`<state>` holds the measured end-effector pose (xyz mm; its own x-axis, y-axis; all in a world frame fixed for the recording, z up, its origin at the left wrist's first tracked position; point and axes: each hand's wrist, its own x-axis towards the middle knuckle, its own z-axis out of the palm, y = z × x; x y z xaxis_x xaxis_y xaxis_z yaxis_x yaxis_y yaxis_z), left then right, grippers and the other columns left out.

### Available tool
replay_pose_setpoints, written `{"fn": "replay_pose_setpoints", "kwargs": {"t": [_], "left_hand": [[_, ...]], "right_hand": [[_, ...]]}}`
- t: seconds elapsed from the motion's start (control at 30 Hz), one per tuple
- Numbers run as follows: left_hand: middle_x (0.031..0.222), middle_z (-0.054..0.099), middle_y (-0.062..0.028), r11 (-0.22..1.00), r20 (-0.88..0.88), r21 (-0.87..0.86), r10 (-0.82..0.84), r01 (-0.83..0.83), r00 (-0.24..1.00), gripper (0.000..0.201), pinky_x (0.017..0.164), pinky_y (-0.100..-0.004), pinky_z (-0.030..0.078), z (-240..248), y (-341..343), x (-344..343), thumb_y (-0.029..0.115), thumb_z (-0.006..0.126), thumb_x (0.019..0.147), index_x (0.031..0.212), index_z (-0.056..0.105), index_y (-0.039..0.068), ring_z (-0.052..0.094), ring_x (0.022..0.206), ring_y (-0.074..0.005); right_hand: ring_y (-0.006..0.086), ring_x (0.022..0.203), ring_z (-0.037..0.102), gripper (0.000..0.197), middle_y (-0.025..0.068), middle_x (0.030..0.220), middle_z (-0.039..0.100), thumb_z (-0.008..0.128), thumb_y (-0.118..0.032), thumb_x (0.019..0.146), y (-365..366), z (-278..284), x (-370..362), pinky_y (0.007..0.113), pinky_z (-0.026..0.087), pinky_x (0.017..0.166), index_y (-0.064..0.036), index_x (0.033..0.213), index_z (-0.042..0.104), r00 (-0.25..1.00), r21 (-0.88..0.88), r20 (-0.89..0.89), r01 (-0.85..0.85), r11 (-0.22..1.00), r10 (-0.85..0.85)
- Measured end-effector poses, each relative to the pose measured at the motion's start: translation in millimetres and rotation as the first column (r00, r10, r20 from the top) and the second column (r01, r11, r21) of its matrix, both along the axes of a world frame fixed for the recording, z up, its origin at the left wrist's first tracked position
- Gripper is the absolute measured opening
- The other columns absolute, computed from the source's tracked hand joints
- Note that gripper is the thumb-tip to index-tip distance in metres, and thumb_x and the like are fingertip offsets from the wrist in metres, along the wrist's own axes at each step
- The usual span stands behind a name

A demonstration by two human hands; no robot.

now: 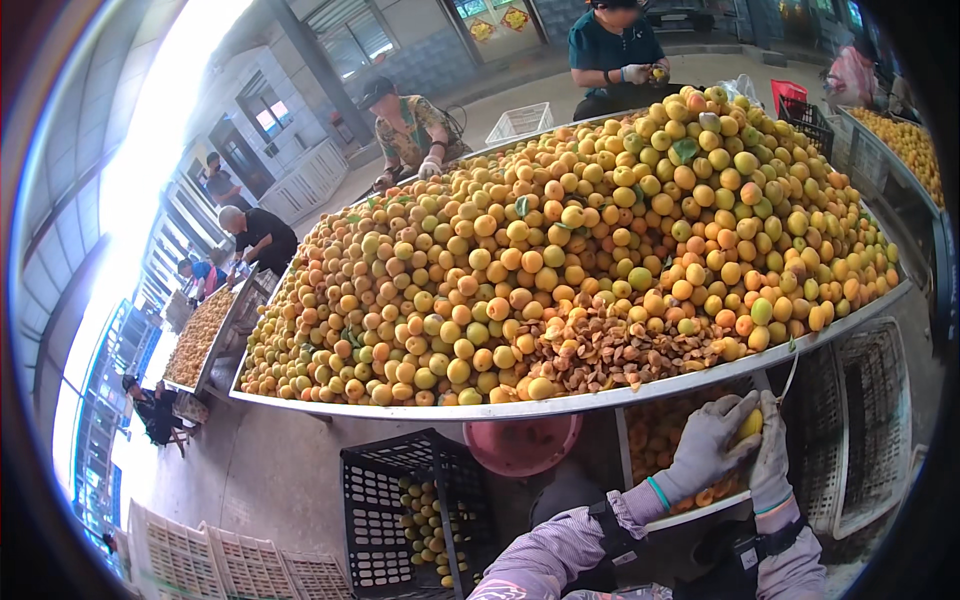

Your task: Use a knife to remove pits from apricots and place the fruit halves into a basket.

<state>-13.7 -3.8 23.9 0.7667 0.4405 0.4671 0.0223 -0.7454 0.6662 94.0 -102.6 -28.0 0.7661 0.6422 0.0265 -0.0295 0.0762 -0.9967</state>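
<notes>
Both my hands, in pale work gloves, meet over a crate at the table's near right edge. A yellow apricot (749, 424) sits between them. My left hand (708, 442) is closed around its left side. My right hand (770, 455) is upright against its other side, fingers bent, partly hiding it. A thin pale strip (789, 376) rises beside my right fingertips toward the table edge; I cannot tell what it is. Under my hands, a white crate (625, 450) contains split orange apricot pieces (655, 445). Brown pits (620, 345) lie heaped on the table beyond.
A big pile of apricots (560, 220) covers the metal-edged table (590, 400). Below stand a black crate (370, 490) with greenish fruit, a pink basin (525, 445) and pale crates (870, 430). Two co-workers (615, 55) (410, 130) sit across the table; others are farther off.
</notes>
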Motion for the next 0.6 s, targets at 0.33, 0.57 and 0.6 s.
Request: {"fn": "replay_pose_setpoints", "kwargs": {"t": [0.33,0.57,0.6], "left_hand": [[0.078,0.053,-0.013,0.997,-0.103,0.069,-0.036,0.043,0.994,0.053,0.058,-0.0397,0.041,3,2,-2,0.039,0.057,0.082,0.124,0.046,0.008,0.054,0.067,-0.031],[0.081,0.057,-0.0153,1.0,-0.016,-0.017,0.016,-0.016,1.0,0.038,0.06,-0.0414,0.043,-7,-1,4,0.036,0.054,0.085,0.11,0.049,0.007,0.057,0.073,-0.0347],[0.082,0.058,-0.0171,0.984,-0.025,-0.172,0.049,-0.052,0.999,0.035,0.062,-0.0426,0.044,-8,-4,4,0.035,0.052,0.086,0.109,0.049,0.007,0.058,0.074,-0.0364]], "right_hand": [[0.0111,0.077,0.054,0.022,0.0039,0.087,0.054,0.047,-0.025,0.094,10,28,-6,0.024,0.046,0.07,-0.0047,0.096,0.054,0.939,0.045,-0.341,0.062,0.997,-0.043],[0.0083,0.075,0.052,0.016,0.001,0.084,0.052,0.053,-0.022,0.092,23,30,-17,0.024,0.045,0.064,-0.0067,0.094,0.054,0.791,0.231,-0.612,0.149,0.962,0.024],[0.0135,0.094,0.049,0.026,0.0067,0.101,0.052,0.049,-0.025,0.093,21,33,-17,0.026,0.04,0.081,-0.003,0.107,0.051,0.905,0.066,-0.422,0.093,0.994,-0.056]]}}
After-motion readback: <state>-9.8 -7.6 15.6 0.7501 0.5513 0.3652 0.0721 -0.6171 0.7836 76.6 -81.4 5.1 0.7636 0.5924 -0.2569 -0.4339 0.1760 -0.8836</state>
